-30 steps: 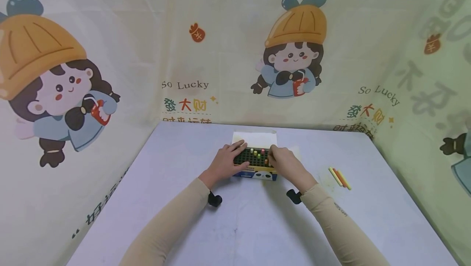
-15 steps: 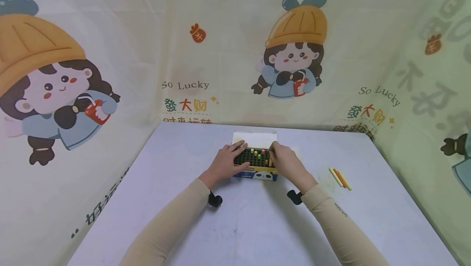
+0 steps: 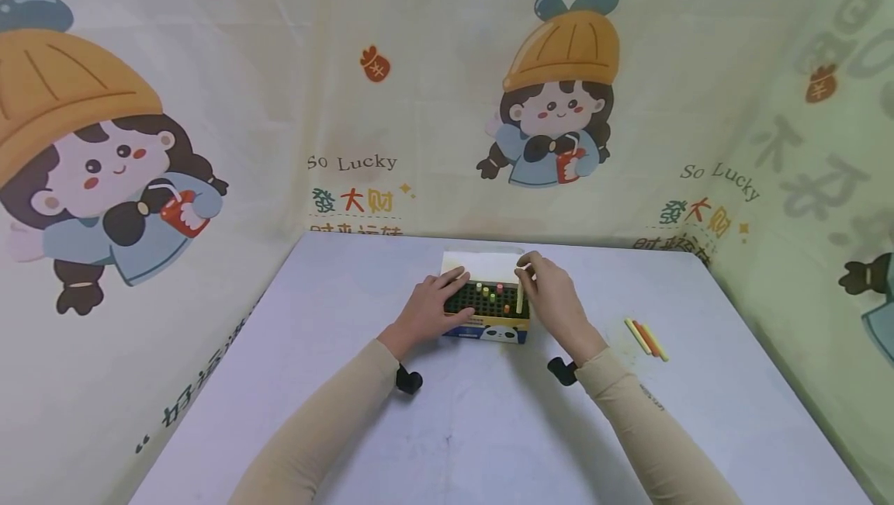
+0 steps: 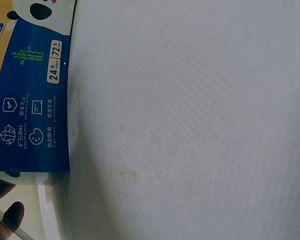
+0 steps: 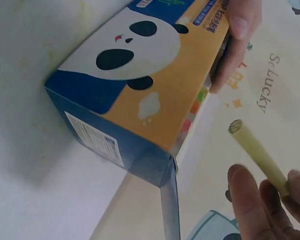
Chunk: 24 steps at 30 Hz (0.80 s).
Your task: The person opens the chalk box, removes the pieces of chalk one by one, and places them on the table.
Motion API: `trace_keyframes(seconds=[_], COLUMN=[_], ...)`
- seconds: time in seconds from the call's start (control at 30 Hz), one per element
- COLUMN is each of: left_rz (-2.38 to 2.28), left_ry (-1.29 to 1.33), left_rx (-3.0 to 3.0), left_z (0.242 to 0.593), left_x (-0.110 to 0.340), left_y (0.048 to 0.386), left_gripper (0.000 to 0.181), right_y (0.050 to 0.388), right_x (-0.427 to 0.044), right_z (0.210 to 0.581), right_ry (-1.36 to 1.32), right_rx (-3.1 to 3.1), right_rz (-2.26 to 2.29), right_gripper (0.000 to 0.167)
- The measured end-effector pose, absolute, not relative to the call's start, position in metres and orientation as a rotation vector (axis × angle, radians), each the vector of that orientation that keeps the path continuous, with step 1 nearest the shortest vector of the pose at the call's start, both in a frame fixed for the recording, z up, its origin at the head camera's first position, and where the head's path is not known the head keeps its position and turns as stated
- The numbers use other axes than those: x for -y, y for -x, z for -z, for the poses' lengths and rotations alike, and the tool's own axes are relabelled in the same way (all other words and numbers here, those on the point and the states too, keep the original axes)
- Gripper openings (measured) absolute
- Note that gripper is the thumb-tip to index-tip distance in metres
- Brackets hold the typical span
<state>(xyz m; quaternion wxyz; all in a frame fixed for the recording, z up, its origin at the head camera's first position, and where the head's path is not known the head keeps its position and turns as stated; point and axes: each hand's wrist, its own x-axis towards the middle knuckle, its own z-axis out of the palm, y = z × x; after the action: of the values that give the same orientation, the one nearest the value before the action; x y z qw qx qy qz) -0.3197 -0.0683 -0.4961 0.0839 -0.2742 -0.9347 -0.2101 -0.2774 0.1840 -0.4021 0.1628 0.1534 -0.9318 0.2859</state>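
A blue and yellow chalk box [image 3: 472, 330] with a panda on its front stands on the table, its white lid [image 3: 482, 265] raised at the back. Several coloured chalk tops [image 3: 485, 291] show in its black gridded holder [image 3: 464, 301]. My left hand [image 3: 424, 308] rests on the box's left end, fingers extended over the top and thumb near the front edge. My right hand [image 3: 556, 299] pinches a pale yellow chalk stick [image 5: 260, 157] by its upper end. In the head view that stick is upright over the holder's right end; its lower end appears apart from the box in the right wrist view.
Three loose chalk sticks [image 3: 646, 340], yellow and orange, lie on the white table [image 3: 447, 420] to the right. A side flap [image 5: 170, 210] sticks out at the box's right end. Printed cloth [image 3: 433, 117] hangs behind and at both sides.
My right hand has risen and shifted slightly right, lifting the yellow chalk stick so most of its length shows. My left hand and the box have stayed in place.
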Motion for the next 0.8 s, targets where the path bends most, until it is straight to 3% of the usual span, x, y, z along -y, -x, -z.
trace_keyframes(seconds=[0.23, 0.47, 0.8], left_rz=[0.616, 0.614, 0.622], left_ry=[0.824, 0.823, 0.825], left_rx=[2.796, 2.795, 2.796], left_z=[0.497, 0.494, 0.492], left_x=[0.069, 0.069, 0.069], left_y=[0.321, 0.320, 0.318], left_gripper=[0.075, 0.075, 0.075], right_y=[0.273, 0.276, 0.274], right_x=[-0.197, -0.217, -0.255], right_z=[0.395, 0.386, 0.385], right_ry=[-0.336, -0.227, -0.066], right_rx=[2.606, 2.493, 2.497], right_rz=[-1.131, -1.075, -1.088], right_gripper=[0.020, 0.012, 0.022])
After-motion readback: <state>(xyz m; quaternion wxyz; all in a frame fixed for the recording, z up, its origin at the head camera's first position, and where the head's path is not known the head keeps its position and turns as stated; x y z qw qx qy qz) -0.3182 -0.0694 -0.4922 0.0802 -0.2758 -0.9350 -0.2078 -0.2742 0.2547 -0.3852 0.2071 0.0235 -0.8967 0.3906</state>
